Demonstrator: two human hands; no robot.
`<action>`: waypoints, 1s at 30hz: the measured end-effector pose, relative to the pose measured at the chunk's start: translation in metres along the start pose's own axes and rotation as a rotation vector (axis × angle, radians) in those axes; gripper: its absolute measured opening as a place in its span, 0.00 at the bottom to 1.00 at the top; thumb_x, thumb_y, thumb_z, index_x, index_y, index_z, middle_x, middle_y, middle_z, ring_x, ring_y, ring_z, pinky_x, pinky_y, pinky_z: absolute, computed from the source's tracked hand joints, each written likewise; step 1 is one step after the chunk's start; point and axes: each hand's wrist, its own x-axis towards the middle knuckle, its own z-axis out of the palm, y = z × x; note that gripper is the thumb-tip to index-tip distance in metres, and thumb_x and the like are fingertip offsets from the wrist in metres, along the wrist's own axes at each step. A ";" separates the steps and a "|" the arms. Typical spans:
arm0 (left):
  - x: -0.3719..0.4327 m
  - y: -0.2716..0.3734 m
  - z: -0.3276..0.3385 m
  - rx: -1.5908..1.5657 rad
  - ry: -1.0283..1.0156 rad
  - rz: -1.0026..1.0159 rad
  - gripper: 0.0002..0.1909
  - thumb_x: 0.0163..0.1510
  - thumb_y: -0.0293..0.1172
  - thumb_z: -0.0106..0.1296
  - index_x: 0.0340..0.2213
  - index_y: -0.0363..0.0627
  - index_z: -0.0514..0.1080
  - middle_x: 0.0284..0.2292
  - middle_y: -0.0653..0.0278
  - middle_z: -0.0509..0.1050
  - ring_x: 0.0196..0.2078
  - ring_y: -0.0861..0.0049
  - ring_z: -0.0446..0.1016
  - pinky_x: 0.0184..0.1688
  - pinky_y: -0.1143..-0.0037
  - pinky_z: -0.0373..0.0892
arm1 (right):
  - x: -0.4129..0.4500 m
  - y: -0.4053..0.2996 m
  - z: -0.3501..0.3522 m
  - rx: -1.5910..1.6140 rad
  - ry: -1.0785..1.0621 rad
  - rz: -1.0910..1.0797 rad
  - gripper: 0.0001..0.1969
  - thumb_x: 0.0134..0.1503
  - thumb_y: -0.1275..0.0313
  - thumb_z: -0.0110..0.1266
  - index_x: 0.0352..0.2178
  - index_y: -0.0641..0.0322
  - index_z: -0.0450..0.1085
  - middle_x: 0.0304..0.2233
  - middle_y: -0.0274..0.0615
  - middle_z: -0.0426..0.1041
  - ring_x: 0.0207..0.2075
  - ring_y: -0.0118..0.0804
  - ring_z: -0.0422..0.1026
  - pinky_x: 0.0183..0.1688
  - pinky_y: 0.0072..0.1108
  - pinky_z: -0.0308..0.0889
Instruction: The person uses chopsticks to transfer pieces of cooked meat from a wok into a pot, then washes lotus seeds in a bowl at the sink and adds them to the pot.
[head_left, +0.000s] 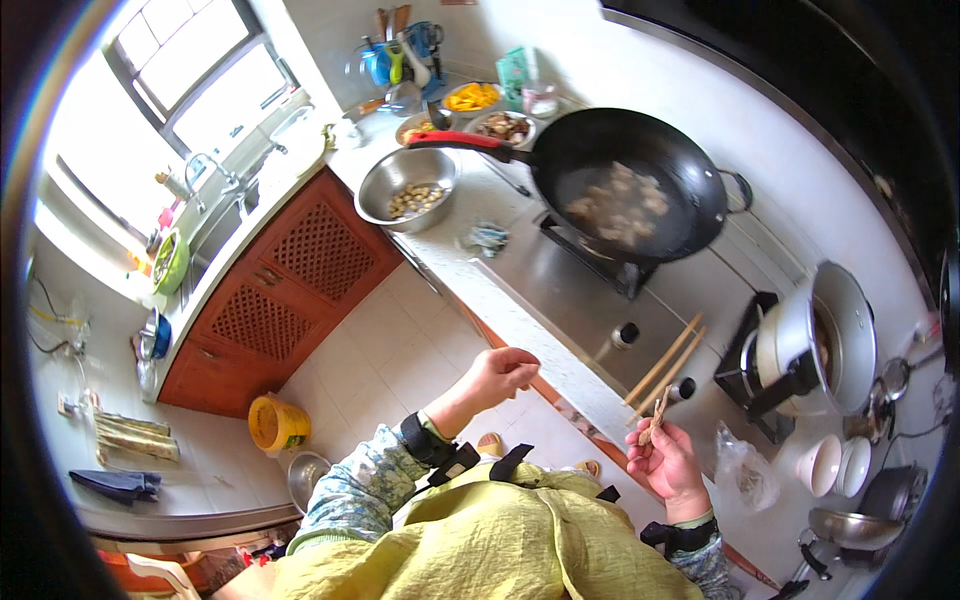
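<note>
My right hand (666, 463) pinches a thin, forked, light-brown piece that looks like a dried root (658, 420) between thumb and fingers, above the counter's front edge. My left hand (501, 376) is held over the floor beside that edge, its fingers curled in and nothing visible in them. A pair of wooden chopsticks (664, 361) rests on the steel gas stove (547, 259), just beyond the root. Further back, a black wok (551, 150) with a red handle sits on a burner, pale chunks of meat (621, 202) lying in its bottom.
A lidless metal pot (776, 360) stands on the right burner, near a clear plastic bag (744, 466) and bowls (821, 461). Left of the wok are a steel bowl (375, 187) of small round pieces and plates of cut food (472, 97). A yellow bucket (277, 424) stands on the floor.
</note>
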 end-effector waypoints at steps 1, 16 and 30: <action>-0.002 -0.005 -0.022 -0.039 0.045 -0.029 0.10 0.47 0.32 0.45 0.29 0.38 0.68 0.17 0.69 0.68 0.15 0.90 0.63 0.16 0.88 0.61 | 0.011 0.004 0.014 -0.022 -0.010 0.003 0.09 0.51 0.70 0.41 0.31 0.65 0.61 0.27 0.44 0.67 0.24 0.31 0.68 0.24 0.20 0.67; 0.075 -0.039 -0.253 -0.553 0.517 -0.135 0.24 0.43 0.42 0.49 0.38 0.39 0.61 0.19 0.69 0.65 0.16 0.88 0.61 0.16 0.86 0.61 | 0.170 0.026 0.169 -0.313 0.013 -0.111 0.08 0.48 0.75 0.41 0.31 0.65 0.62 0.21 0.38 0.67 0.20 0.27 0.66 0.21 0.17 0.66; 0.162 -0.036 -0.312 -0.754 0.239 -0.357 0.18 0.44 0.32 0.42 0.36 0.34 0.58 0.28 0.54 0.68 0.29 0.70 0.70 0.28 0.74 0.70 | 0.326 0.015 0.222 -0.296 -0.164 0.023 0.06 0.45 0.76 0.42 0.28 0.64 0.61 0.22 0.39 0.67 0.22 0.27 0.67 0.22 0.16 0.66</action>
